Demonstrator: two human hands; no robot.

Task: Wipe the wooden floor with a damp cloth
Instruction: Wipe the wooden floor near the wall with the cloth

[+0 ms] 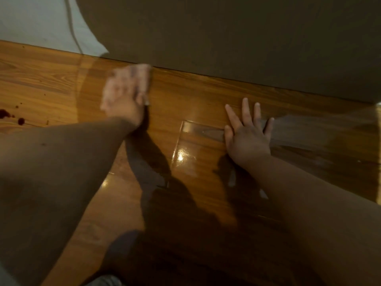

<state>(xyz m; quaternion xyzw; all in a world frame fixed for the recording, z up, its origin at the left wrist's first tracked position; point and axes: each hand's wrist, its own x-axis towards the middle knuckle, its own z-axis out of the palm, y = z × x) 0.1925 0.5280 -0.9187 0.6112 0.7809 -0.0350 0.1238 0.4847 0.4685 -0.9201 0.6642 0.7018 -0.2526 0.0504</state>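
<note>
- Glossy orange-brown wooden plank floor (185, 96) fills most of view, w/ bright light reflections near centre; dark flat panel (226, 34) rises along its far edge, pale wall (31, 23) at upper left.
- Left hand (125, 104) is stretched forward on a straight forearm, palm down, pressing a pale crumpled damp cloth (134, 77) onto the floor just beside the dark panel's base. Hand + cloth are motion-blurred.
- Left grip: fingers look curled over the cloth, holding it against the boards; blur hides exact finger positions.
- Right hand (247, 137) lies flat on the floor, palm down, fingers spread and pointing toward the panel, arm extended — open, holding nothing.
- Hands are well apart, cloth hand farther forward.
- Dark red spots (12, 117) sit on the boards at far left edge, apart from the cloth.
- Arm shadows fall on the floor btw the forearms.
</note>
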